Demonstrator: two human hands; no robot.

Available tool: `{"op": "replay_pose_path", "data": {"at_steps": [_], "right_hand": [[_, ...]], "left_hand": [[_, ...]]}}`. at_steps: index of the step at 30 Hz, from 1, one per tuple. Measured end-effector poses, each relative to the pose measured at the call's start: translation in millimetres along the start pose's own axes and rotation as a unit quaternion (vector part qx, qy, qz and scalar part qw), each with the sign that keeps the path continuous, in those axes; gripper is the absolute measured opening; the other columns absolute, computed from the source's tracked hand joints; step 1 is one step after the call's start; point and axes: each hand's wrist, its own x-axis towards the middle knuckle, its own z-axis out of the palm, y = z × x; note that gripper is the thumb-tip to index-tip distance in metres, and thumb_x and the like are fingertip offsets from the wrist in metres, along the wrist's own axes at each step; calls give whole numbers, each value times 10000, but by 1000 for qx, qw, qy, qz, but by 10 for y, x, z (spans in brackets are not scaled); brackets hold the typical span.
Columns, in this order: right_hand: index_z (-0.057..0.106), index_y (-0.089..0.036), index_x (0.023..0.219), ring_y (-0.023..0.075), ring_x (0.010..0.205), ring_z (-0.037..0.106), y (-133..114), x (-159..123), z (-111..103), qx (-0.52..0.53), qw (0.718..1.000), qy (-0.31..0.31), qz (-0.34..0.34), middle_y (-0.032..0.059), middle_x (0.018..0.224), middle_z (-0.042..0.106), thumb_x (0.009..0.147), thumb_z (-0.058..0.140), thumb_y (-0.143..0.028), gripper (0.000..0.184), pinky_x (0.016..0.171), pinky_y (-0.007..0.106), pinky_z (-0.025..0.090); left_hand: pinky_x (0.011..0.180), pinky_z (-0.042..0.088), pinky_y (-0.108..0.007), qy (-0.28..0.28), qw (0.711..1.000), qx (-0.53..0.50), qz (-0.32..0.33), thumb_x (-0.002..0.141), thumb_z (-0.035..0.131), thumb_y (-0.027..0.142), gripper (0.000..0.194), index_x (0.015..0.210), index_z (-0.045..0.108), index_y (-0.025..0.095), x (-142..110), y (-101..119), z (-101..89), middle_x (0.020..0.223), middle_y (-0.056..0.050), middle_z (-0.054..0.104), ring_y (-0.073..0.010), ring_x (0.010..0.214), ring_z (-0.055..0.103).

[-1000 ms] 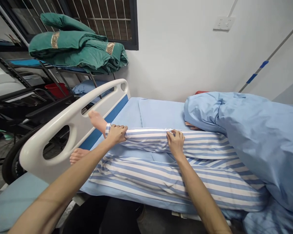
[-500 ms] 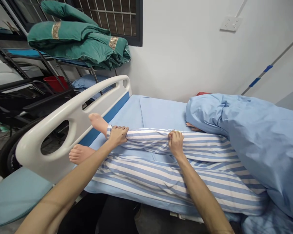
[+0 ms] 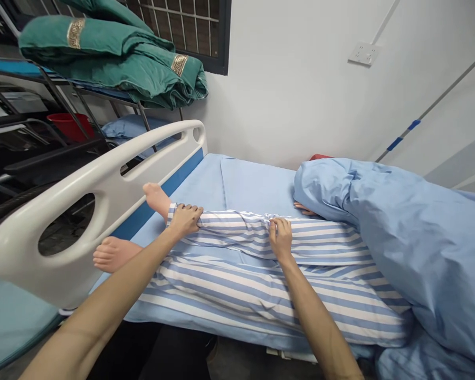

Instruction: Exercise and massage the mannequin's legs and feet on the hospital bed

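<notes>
Two hands work at mid-frame. The left hand [image 3: 185, 221] is curled around the cuff of the striped trousers [image 3: 237, 279], and the right hand [image 3: 281, 238] pinches a fold of the upper trouser leg between thumb and fingers. The trousers lie on the blue bed [image 3: 257, 184], covering two legs. Two bare feet [image 3: 113, 254] stick out at the left hand, near the white footboard [image 3: 91, 174]. One blue quilt [image 3: 396, 248] fills the right. Upper left are one folded green quilt [image 3: 103, 58], one red bucket [image 3: 67, 126] and one blue pillow [image 3: 130, 126].
</notes>
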Motion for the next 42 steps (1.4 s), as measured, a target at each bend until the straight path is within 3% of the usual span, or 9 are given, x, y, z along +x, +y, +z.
{"op": "replay_pose_path", "data": {"at_steps": [8,14,18,24,28,32,37,39,42], "right_hand": [[594,-187,833,193,833,506,90,-23,38,-1,999,-18,29,56,820,620,900,379,-209,227,786,346,396],[611,-189,831,199,830,500,149,-40,58,-19,999,-34,28,59,819,622,898,384,-225,240,773,340,388],[634,-186,863,196,828,504,200,-53,65,-29,998,-49,19,60,830,627,896,392,-235,249,778,330,392],[639,-176,858,202,816,503,242,-100,72,-78,995,-60,-24,62,806,626,880,417,-220,227,782,326,396],[631,-175,816,209,806,514,84,-121,14,-88,988,-99,-82,74,809,625,861,449,-206,190,754,331,401],[615,-180,811,208,812,534,-294,-231,-292,-20,990,-118,-80,71,813,623,871,430,-215,197,750,326,413],[621,-193,862,176,723,562,-774,-826,-971,102,980,-173,15,52,772,626,893,400,-291,244,692,295,427],[628,-206,838,175,655,560,-876,-1254,-1194,136,967,-189,105,43,719,619,882,415,-359,266,639,299,425],[621,-252,721,207,583,550,-920,-2016,-1380,193,921,-184,285,27,601,577,825,460,-471,292,569,340,411]], "left_hand": [[898,290,-441,-30,999,8,-11,648,573,236,404,1048,559,185,-150,-73,161,1051,-162,621,-318,1023,534],[921,282,-428,-64,997,36,17,641,603,214,449,1086,541,217,-151,-196,125,1088,-135,604,-303,1045,512],[967,265,-444,-24,999,14,32,660,599,190,511,1164,520,221,-269,-162,50,1153,-147,562,-312,1116,456],[996,332,-402,97,987,-123,-19,788,480,275,416,1196,504,200,-933,135,-69,1215,-120,528,-264,1148,447],[955,397,-338,68,977,-203,0,778,435,205,324,1081,552,219,-1498,211,-94,1102,-71,589,-207,1070,514],[1001,362,-389,-1,986,-160,45,626,519,119,553,1166,488,231,-1775,130,-107,1192,-82,547,-243,1128,477],[1013,329,-425,-72,993,-69,68,548,563,92,735,1262,416,184,-1638,143,-128,1288,-144,466,-295,1201,417],[1009,336,-408,-98,990,-63,85,522,590,104,782,1278,407,181,-1540,195,-109,1336,-152,433,-301,1217,415],[937,395,-401,-149,984,-47,89,597,549,120,630,1221,474,160,-1434,261,-53,1211,-147,561,-287,1109,527]]}}
